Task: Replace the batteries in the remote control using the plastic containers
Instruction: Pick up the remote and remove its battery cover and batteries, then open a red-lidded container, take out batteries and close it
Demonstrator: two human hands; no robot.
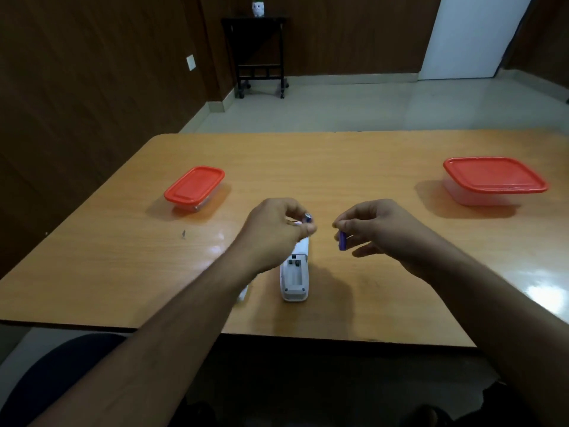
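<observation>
A white plastic remote control point(295, 272) lies on the wooden table point(123, 241), open bay upward, long axis pointing away, just below both hands; left hand point(277, 229) and right hand point(378, 226) each pinch a purple cylindrical battery point(342, 241)

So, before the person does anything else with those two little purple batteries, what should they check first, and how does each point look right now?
1. White remote control lies on the wooden table with its battery bay open and facing up: ok.
2. Bay is free of batteries: ok, it looks empty.
3. Left hand pinches one small purple battery: ok.
4. Right hand pinches the other purple battery: ok.
5. Which ends are plus and minus: cannot tell.
6. Two red-lidded clear plastic containers, the left one and the right one, open to take batteries: not ok, both lids are on.
</observation>
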